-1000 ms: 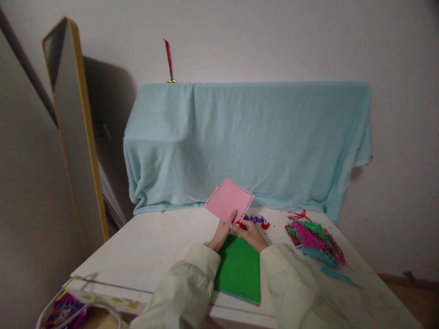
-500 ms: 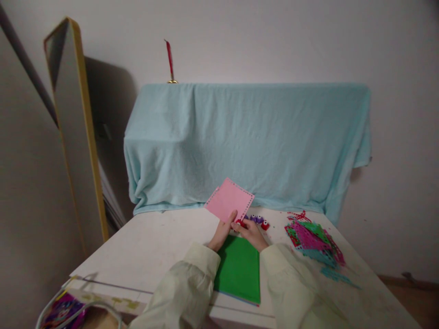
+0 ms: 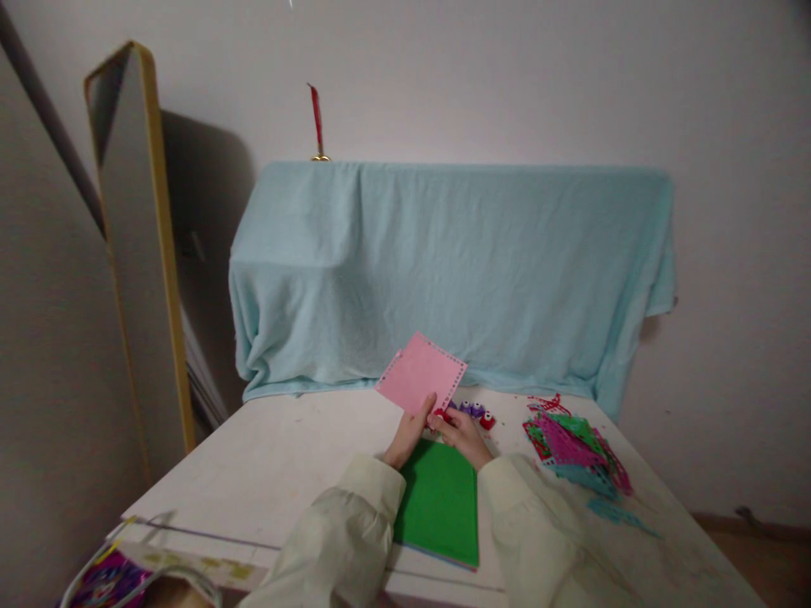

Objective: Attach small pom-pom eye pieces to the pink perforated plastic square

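A pink sheet of paper [image 3: 420, 373], punched with small holes along its edges, is held up in my left hand [image 3: 410, 432], thumb on its face. At the sheet's lower right corner, my right hand [image 3: 461, 432] is closed around a small red craft punch [image 3: 442, 415] set at the paper's edge. Several more small punches [image 3: 474, 409], purple and red, stand on the table just behind my right hand. Beneath my hands lies a stack of coloured paper [image 3: 437, 507] with a green sheet on top.
A heap of punched paper scraps [image 3: 576, 452] in pink, green, red and blue lies on the right of the white table [image 3: 266, 473]. A light blue cloth [image 3: 456, 270] drapes over something behind. A tall mirror [image 3: 136, 253] leans at the left.
The view has shifted slightly. Both hands stay at the pink paper, with the red punch still at its lower right edge.
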A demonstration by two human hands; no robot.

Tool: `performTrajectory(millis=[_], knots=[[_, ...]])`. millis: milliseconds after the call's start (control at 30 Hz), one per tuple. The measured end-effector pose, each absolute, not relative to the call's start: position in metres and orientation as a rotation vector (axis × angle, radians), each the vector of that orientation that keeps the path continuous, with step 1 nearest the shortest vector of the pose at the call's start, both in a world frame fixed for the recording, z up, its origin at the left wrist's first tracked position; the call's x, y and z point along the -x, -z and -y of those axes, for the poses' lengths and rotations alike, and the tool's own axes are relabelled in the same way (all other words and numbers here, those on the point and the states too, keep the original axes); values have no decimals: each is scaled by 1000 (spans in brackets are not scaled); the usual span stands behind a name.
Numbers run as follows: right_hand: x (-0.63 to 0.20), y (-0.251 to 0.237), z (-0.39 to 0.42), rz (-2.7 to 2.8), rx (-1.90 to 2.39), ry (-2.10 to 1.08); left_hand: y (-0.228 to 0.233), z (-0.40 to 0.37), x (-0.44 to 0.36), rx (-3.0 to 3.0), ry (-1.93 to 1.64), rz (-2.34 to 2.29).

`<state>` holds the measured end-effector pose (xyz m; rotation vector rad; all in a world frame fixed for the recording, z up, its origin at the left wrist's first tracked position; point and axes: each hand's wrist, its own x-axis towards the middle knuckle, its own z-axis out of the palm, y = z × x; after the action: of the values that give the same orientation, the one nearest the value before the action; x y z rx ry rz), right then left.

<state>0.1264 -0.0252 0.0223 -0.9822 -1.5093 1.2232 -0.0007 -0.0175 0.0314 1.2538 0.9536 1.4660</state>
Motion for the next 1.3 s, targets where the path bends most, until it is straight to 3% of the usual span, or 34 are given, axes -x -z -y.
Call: performTrajectory(millis=[167,667,1300], knots=[[-126,-30,31,1487,969,-1220,-28,16,1,-1277,-1321,-967],[-130,-23,26,1520,1030,-1180,-41,21,2,-1118,-1433,-914],[-128,-31,32,1541,1028,-1150,-22,10,0,-1233,-1467,-885]])
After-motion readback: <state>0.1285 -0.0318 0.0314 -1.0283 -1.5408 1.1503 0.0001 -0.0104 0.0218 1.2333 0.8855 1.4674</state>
